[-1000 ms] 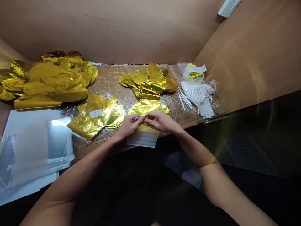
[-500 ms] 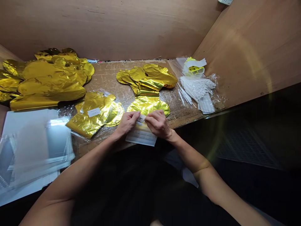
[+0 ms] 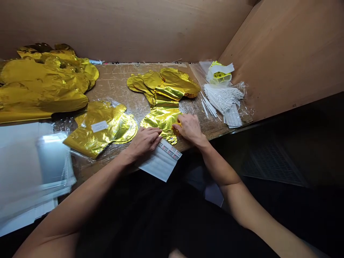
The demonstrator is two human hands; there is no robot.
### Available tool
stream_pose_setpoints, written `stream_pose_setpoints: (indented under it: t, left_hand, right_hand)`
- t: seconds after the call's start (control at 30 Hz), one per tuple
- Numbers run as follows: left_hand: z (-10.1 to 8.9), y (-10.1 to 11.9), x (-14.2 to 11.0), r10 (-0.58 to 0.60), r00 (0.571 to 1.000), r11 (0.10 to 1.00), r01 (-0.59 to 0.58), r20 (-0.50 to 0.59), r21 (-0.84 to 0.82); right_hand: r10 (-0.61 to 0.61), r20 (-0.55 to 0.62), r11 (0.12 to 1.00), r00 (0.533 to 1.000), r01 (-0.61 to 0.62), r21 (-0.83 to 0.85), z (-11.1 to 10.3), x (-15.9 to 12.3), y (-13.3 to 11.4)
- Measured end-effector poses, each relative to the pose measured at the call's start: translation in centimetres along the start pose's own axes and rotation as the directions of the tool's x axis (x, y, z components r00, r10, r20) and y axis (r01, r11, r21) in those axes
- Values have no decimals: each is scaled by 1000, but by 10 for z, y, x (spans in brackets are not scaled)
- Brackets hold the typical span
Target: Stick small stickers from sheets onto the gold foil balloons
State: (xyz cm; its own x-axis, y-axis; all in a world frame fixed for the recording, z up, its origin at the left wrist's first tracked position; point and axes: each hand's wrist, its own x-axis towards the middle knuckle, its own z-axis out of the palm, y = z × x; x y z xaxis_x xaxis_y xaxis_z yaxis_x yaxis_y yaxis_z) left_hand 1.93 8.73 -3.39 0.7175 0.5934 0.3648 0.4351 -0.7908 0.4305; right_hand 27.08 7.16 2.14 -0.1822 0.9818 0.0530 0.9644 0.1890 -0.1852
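Observation:
My left hand (image 3: pixel 146 139) is closed on a sheet of stickers (image 3: pixel 158 163), whose printed strip of small CE and warning marks faces up. The sheet hangs over the table's front edge. My right hand (image 3: pixel 190 127) rests at the near right part of a gold foil balloon (image 3: pixel 166 104) lying flat. Its fingers are curled together against the foil, and whatever they pinch is hidden. To the left lies another gold foil balloon (image 3: pixel 107 130) in a clear bag, with a white label (image 3: pixel 99 126) on top.
A heap of gold foil balloons (image 3: pixel 43 87) covers the back left. Clear plastic bags (image 3: pixel 29 165) are stacked at the front left. White sticks (image 3: pixel 223 96) and a yellow-patterned roll (image 3: pixel 220 73) lie at the right, near the wooden side wall (image 3: pixel 285 61).
My right hand has left the sticker sheet and moved right onto the foil balloon. My left hand keeps the sheet, now turned and lower, with its printed strip showing. The view has shifted slightly.

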Motion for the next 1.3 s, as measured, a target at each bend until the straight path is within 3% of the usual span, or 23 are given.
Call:
stream_pose_setpoints:
  t: [0.1,0.17,0.33,0.47,0.53,0.6,0.67,0.73,0.77,0.8,0.83,0.9,0.93,0.97,1.07,1.2,1.3]
  left_hand:
    - [-3,0,-1,17,1000,1000,-17,-24,1]
    - [-5,1,-1,52,997,999,-52,-57,9]
    - [-5,10,0,199,978,980,-197,-59,24]
    - [-1,18,2,105,994,994,-106,41,30]
    - [2,18,3,56,997,998,-57,57,25]
    - [3,16,4,41,998,999,-40,46,-21]
    - [2,11,5,13,1000,994,-13,-3,-112]
    - [-1,8,7,-80,995,973,63,-66,-222]
    - [-4,7,8,-153,984,953,123,-92,-278]
    - [-6,7,9,-238,965,923,190,-107,-335]
    - [-8,7,10,-319,941,883,253,-110,-395]
    - [-12,9,11,-437,896,783,333,-84,-525]
    - [-13,11,11,-471,880,730,351,-59,-587]
    - [-14,12,11,-490,871,678,356,-36,-643]
    - [-14,15,11,-530,848,547,341,-1,-765]
    - [-15,17,9,-580,814,440,352,38,-826]
    - [-16,20,9,-580,813,449,369,49,-814]
  right_hand:
    - [-189,57,970,980,177,164,4,1,11]
    - [-251,117,927,961,203,316,9,8,20]
    - [-182,248,824,951,10,567,11,22,29]
    - [-220,315,728,923,-60,683,3,30,27]
    - [-218,321,719,922,-70,691,-10,46,38]
    - [-108,231,772,967,-65,632,-33,71,61]
    - [107,-15,843,994,-82,531,-61,97,88]
    - [275,-305,889,912,-120,443,-85,112,104]
    - [295,-399,905,868,-119,409,-92,111,103]
    - [266,-431,918,862,-90,386,-93,105,95]
    - [193,-396,925,898,-32,377,-90,94,81]
    - [-37,-193,898,980,117,425,-71,61,39]
    - [-187,-31,850,982,177,496,-58,43,17]
    - [-250,42,813,967,186,551,-44,25,-3]
    - [-222,53,763,974,139,632,-14,-7,-37]
    - [-149,38,725,988,83,684,-4,-12,-31]
    - [-98,-43,749,994,102,655,-3,-11,-26]
